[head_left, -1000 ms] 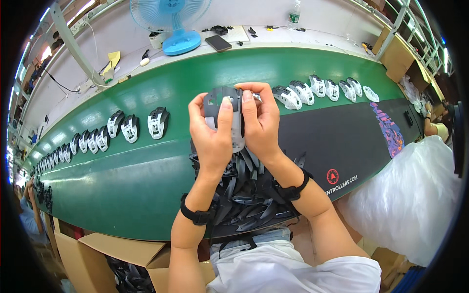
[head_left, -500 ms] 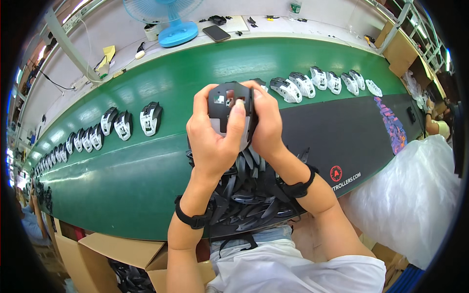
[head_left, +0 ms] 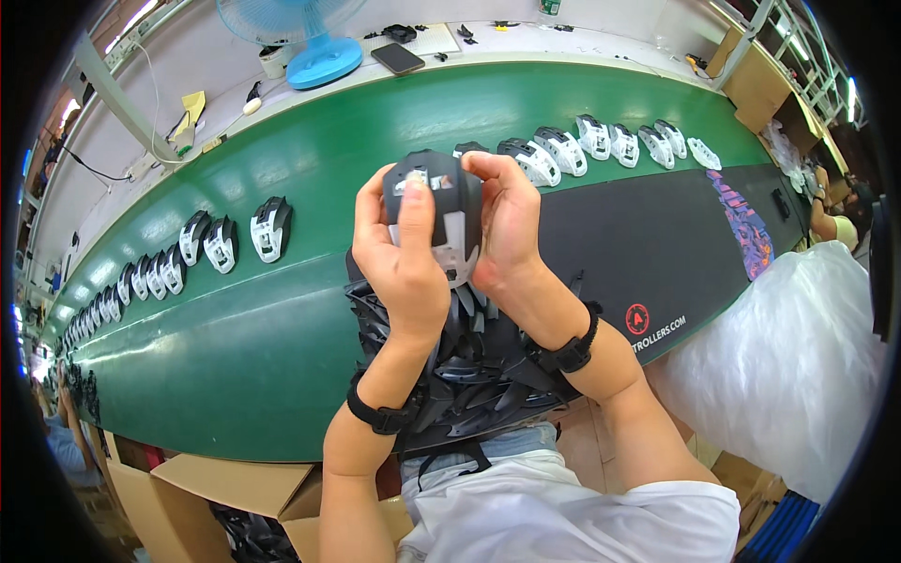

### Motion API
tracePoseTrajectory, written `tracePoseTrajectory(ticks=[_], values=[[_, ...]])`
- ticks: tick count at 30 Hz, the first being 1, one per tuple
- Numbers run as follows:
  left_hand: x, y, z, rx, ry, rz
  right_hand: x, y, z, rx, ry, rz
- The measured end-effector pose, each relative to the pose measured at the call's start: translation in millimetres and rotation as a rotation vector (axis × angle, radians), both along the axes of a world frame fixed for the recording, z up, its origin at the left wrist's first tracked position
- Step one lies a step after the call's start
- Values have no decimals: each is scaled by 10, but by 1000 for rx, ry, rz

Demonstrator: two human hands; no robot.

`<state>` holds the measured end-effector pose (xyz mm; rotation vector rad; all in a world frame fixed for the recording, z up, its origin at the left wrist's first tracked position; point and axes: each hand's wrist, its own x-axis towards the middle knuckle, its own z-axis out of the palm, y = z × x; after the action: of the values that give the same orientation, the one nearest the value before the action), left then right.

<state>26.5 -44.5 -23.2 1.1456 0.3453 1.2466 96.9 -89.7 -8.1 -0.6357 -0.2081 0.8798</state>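
1. The left hand is clamped on a rounded, dark-grey and white plastic shell, thumb pressed flat on its smooth matte top, fingers wrapped around its left side.
2. The right hand is cupped along the shell's right edge, fingers curled together; whether they grip it I cannot tell, as the fingertips are partly hidden.
3. The shell is raised above a jumbled pile of curved, blade-like black plastic pieces, its white lower part pierced with openings.
4. To the left, similar domed black-and-white plastic shells line the glossy green tabletop.
5. More two-tone plastic shells stand beyond a dull black flat mat.
6. At right bulges a crinkled, translucent plastic bag.
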Motion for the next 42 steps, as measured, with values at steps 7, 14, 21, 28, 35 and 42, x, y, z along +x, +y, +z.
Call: tracePoseTrajectory(ticks=[7,14,21,28,35,42], values=[[42,558,-227,-313,26,-217,166,55,-204,-233,-483,22],[-432,1711,-682,-30,567,71,884,-1212,-36,-634,-1651,287],[-119,1981,-1376,409,1074,570,528,-1830,-558,-1163,-1552,-68],[242,1947,-908,1043,1243,449,359,-2043,-750,-819,-1993,63],[813,1619,-796,744,1542,-15,479,-1940,-789,-814,-1982,2],[670,1525,-750,823,1400,64,646,-1572,-579,-627,-1578,-400]])
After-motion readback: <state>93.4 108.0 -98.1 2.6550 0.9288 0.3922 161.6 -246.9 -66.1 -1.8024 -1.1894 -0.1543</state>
